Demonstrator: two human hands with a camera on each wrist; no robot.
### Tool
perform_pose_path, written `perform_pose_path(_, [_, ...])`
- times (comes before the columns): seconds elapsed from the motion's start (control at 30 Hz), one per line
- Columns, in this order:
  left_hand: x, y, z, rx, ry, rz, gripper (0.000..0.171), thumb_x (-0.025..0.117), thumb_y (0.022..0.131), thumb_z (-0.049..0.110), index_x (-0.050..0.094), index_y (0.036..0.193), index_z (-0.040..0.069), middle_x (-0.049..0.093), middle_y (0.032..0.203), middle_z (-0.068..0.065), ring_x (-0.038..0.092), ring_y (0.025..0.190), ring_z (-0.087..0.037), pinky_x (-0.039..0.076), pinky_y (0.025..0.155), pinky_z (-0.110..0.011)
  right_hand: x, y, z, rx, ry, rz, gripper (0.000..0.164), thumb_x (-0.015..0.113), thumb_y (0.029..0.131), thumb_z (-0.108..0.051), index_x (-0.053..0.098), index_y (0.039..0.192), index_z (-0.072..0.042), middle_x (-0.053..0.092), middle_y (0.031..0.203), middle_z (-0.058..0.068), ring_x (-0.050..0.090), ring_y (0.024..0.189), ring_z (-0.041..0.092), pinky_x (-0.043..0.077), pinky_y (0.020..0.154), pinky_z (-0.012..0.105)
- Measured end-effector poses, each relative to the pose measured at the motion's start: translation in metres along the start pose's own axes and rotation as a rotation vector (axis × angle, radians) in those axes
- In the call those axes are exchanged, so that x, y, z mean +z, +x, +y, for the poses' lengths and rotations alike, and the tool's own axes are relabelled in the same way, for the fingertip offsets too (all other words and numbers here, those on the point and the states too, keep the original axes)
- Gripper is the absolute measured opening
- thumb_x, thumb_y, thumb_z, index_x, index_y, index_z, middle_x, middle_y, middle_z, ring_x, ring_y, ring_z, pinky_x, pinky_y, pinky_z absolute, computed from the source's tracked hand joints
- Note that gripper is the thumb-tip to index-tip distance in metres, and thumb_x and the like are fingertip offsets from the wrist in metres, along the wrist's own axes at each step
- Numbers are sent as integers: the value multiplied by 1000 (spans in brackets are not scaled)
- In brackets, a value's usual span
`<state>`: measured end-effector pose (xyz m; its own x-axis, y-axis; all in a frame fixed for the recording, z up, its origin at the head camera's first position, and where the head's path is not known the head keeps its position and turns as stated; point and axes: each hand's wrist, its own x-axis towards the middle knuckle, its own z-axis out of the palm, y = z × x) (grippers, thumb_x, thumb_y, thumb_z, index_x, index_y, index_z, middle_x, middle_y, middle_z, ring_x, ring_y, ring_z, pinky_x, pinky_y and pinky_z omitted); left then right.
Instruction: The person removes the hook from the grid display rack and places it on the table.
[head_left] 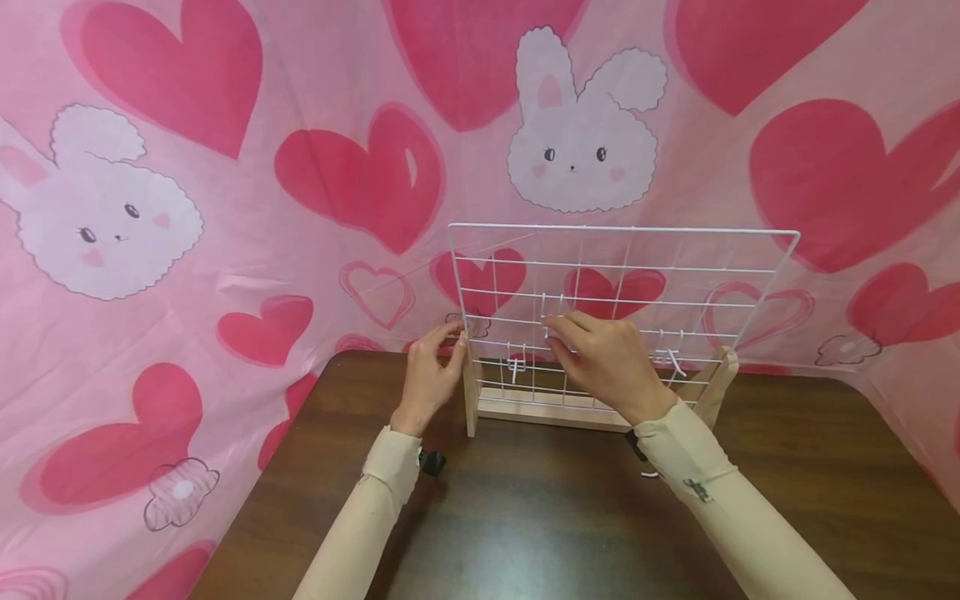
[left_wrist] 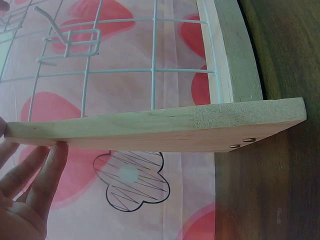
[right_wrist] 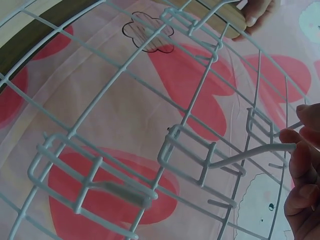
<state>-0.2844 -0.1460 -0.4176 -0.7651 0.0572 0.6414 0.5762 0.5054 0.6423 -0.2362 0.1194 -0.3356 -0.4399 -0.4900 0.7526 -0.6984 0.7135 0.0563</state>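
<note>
A white wire grid panel [head_left: 630, 302] stands in a light wooden base [head_left: 555, 410] on the table. My left hand [head_left: 431, 371] grips the top of the left wooden upright [left_wrist: 125, 122], its thumb at one face and fingers against the other. At the middle of the grid, my right hand [head_left: 611, 362] pinches the prong of a white wire hook [right_wrist: 272, 132] between thumb and fingertips. Other wire hooks hang on the mesh: one at the left [head_left: 516, 365], one at the right [head_left: 667, 357], and one [right_wrist: 205, 167] just below my right fingers.
A small white curved piece [head_left: 649, 474] lies on the dark wooden table [head_left: 525, 517], partly hidden by my right sleeve. Behind the table hangs a pink cloth [head_left: 330, 92] printed with hearts and rabbits. The right wooden upright [head_left: 718, 387] stands beyond my right forearm.
</note>
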Motion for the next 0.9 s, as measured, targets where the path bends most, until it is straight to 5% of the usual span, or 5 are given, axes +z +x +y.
perform_pose_path(0.9, [0,0,0,9,19,0,24,61,93,15,69,113,6,73,102,-7,70,89,-18,61,75,-36,-1,7,-1,-33,-8,45,13,72,83,-14,71,94,-8,71,74,5,62,52,17,48,46,26])
